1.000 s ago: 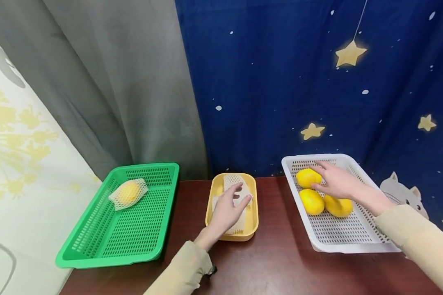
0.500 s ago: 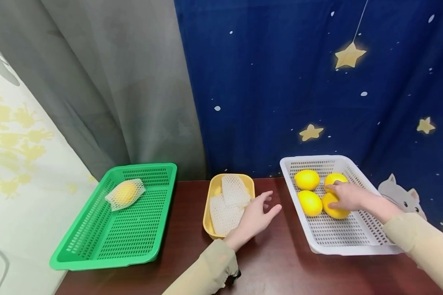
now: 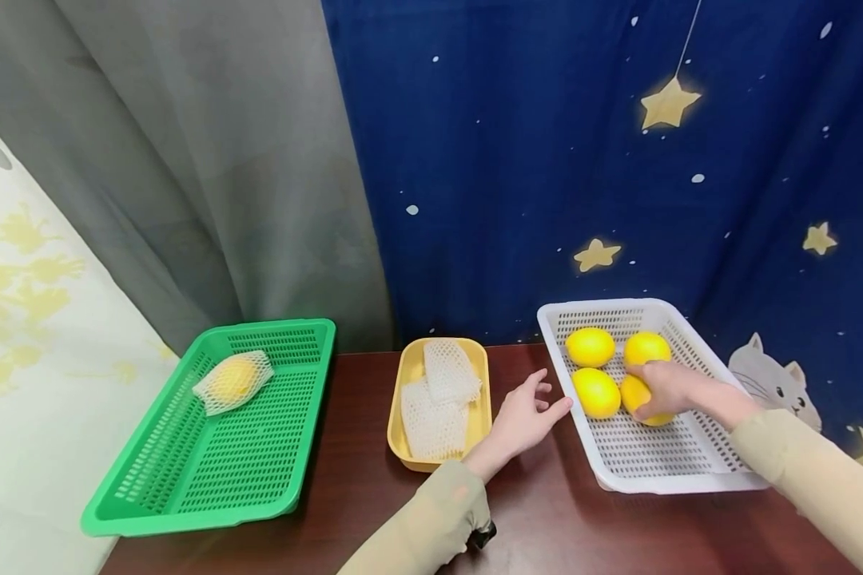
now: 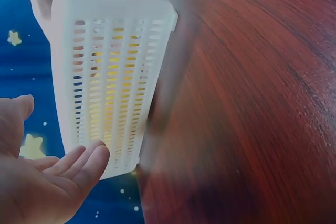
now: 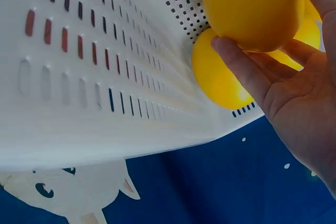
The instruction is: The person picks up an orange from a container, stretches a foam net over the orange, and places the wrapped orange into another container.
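Note:
In the head view, my right hand (image 3: 670, 388) reaches into the white basket (image 3: 595, 459). Thumb and fingers grip the front right lemon (image 5: 252, 9), as the right wrist view shows up close. Around it lie the back right lemon (image 3: 647, 349), the back left lemon (image 3: 590, 346) and the front left lemon (image 3: 595, 393). My left hand (image 3: 521, 417) hovers beside the basket's left wall with relaxed, spread fingers and holds nothing. In the left wrist view its palm (image 4: 47, 187) faces up near that wall.
A yellow tray (image 3: 397, 431) with white foam net sleeves (image 3: 435, 427) stands mid-table. The green basket (image 3: 233, 463) at left holds a lemon in a foam net (image 3: 232, 380). Curtains (image 3: 475, 200) hang right behind the dark red table (image 3: 546, 527).
My right hand has moved from above the back left lemon onto the front right one and grips it. My left hand has moved right, from over the yellow tray to beside the white basket.

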The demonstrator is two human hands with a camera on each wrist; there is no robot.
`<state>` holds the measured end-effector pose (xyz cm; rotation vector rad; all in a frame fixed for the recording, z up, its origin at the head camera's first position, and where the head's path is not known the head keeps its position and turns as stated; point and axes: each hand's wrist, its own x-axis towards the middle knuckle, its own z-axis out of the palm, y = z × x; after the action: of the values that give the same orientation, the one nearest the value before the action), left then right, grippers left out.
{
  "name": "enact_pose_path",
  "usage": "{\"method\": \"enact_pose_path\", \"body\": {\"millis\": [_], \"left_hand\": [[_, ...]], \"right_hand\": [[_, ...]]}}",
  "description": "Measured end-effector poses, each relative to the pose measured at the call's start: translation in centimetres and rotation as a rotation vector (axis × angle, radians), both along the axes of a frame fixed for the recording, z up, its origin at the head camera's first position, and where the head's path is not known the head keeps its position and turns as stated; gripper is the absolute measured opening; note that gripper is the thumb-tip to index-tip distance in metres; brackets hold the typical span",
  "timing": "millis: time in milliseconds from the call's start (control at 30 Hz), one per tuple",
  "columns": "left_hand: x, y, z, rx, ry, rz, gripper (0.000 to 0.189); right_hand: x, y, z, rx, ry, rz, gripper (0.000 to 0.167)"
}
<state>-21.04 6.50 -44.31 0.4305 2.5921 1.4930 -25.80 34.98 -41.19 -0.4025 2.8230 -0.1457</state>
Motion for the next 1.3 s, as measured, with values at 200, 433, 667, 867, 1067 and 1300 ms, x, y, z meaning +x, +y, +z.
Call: {"method": "enact_pose_path", "body": {"millis": [200,433,667,867,1067,1300], "left_hand": [[-0.4,0.9,-0.4,0.031,-0.007,-0.034,0.07],[-0.5,1.5,-0.8,0.032,-0.014,-0.071,0.074],[-0.4,1.7,-1.1,0.103,-0.039,-0.111,0.078],[-0.3,1.6,-1.5,0.134,-0.065,-0.126,0.078],[-0.3,1.6,-2.0,0.139,-0.046,-0.156,0.077],[-1.3,1.0,-1.3,0.044,-0.006,-0.168,0.076]], "right_hand": [[0.0,-0.1,-0.1,0.003,-0.005,-0.004,0.093],[-0.2,-0.8,-0.3,0.024,-0.036,0.002,0.08],[-0.1,-0.9,-0.4,0.068,-0.021,0.011,0.079],[0.1,-1.1,-0.3,0.083,-0.006,0.04,0.075],[1.0,-1.2,0.4,0.097,0.047,0.077,0.081],[2.8,-2.6,3.8,-0.066,0.264,0.101,0.09]]}}
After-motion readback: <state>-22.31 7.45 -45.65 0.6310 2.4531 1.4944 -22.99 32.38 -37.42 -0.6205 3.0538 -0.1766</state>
